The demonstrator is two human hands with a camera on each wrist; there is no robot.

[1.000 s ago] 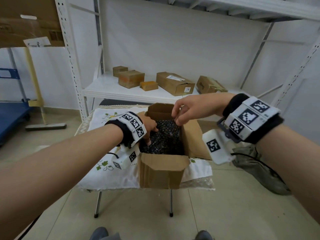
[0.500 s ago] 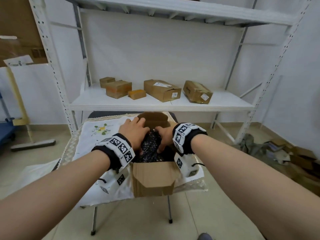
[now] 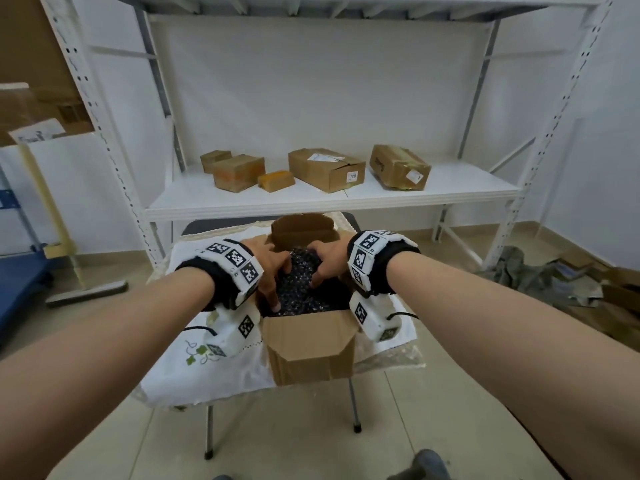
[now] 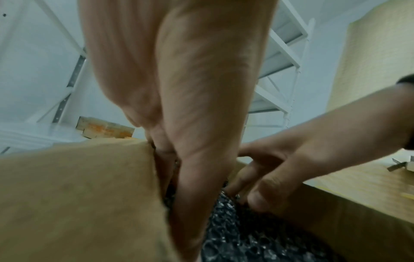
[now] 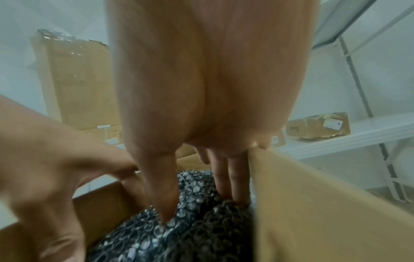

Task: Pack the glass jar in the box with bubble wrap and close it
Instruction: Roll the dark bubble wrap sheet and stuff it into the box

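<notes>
An open cardboard box point(image 3: 311, 344) stands on the small table, its flaps spread outward. Black bubble wrap point(image 3: 301, 285) fills it; the glass jar is hidden beneath. My left hand point(image 3: 273, 271) reaches in along the left wall, fingers and thumb pointing down and pressing the wrap. My right hand point(image 3: 327, 263) pushes the wrap down along the right wall with fairly straight fingers. In the right wrist view the fingers point(image 5: 233, 180) dig into the bubble wrap point(image 5: 190, 230) beside the box wall point(image 5: 313, 212). The left wrist view shows the left flap point(image 4: 78, 195) and the right hand point(image 4: 280, 168).
The table wears a white embroidered cloth point(image 3: 194, 341) and stands right in front of a white metal shelf point(image 3: 450, 199) holding several cardboard boxes point(image 3: 325, 168). A broom point(image 3: 86, 292) and blue cart point(image 3: 17, 282) are left; rags and cardboard point(image 3: 554, 278) lie on the floor at right.
My right hand came down from the far flap into the box. Both hands now press on the bubble wrap, a little deeper than half a second ago.
</notes>
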